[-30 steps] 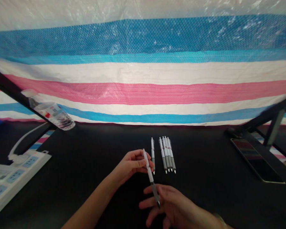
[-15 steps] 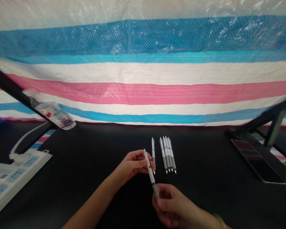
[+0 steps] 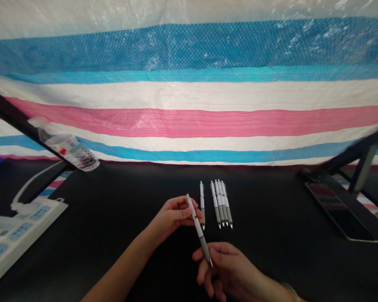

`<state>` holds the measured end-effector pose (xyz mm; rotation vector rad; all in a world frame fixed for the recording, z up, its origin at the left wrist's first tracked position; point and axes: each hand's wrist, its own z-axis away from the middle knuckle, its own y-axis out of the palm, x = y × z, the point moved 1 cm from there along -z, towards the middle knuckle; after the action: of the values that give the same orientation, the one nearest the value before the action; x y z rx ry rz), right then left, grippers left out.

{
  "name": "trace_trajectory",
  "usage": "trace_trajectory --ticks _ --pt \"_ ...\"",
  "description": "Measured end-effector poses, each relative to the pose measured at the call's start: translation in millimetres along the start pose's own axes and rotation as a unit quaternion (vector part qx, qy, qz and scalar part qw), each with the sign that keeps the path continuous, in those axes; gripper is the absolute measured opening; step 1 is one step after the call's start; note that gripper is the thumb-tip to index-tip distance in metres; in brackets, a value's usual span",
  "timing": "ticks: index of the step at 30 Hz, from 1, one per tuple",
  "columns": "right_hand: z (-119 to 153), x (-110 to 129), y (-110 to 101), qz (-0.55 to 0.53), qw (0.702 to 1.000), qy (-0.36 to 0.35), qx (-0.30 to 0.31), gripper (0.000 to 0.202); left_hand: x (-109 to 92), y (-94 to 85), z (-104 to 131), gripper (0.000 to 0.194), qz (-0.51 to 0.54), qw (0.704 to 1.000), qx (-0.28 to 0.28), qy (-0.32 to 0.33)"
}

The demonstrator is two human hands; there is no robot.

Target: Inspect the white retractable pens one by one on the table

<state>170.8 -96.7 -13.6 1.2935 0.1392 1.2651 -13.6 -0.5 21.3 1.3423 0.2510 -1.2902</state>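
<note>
The left hand (image 3: 174,216) has its grip narrowed on the upper part of a slim white-and-grey plastic pen (image 3: 198,226), slanted over the flat black counter (image 3: 119,209); the right hand (image 3: 228,264), its grip loosely spread, is at the pen's grey lower end, contact unclear; four matching white-and-grey pens (image 3: 221,203) lie beyond.

Striped plastic sheeting (image 3: 189,96) behind a black table (image 3: 129,184)

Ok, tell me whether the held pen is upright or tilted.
Tilted: the pen slants down the picture from the left hand, its tip beside the right hand.
</note>
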Motion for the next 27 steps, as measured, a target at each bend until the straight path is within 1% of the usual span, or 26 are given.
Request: trace_trajectory --ticks 2,4,6,9,13,17,23,25,27 --pt "-1 0 0 -0.005 1.000 -0.010 0.006 0.048 0 0.4 0 0.028 -0.003 1.000 -0.002 -0.002" --pt "-1 -1 -1 0.004 1.000 -0.027 -0.001 0.042 0 1.6 1 0.028 -0.003 1.000 -0.002 -0.003" --pt "-1 -3 -2 0.023 0.999 -0.039 -0.010 0.041 0 2.9 1 0.027 -0.001 1.000 0.000 -0.002" --pt "0 -4 -2 0.037 0.999 -0.028 -0.013 0.041 0 3.4 1 0.027 -0.003 1.000 -0.004 0.000" --pt "1 -1 1 0.041 0.999 -0.021 -0.019 0.050 1 3.2 1 0.028 -0.009 1.000 -0.017 0.001" --pt "0 -3 1 0.072 0.997 -0.006 -0.033 0.046 6 6.0 0 0.029 -0.011 1.000 -0.021 0.020" --pt "-4 -11 -6 0.045 0.999 0.011 -0.001 0.049 15 8.6 0 0.027 -0.009 0.999 -0.020 0.043" --pt "-3 -8 -5 0.038 0.999 0.013 0.006 0.049 15 9.8 1 0.025 -0.010 0.998 -0.025 0.049" --pt "-1 -3 -3 0.029 1.000 0.005 0.005 0.047 14 12.0 3 0.025 -0.019 0.997 -0.042 0.063"
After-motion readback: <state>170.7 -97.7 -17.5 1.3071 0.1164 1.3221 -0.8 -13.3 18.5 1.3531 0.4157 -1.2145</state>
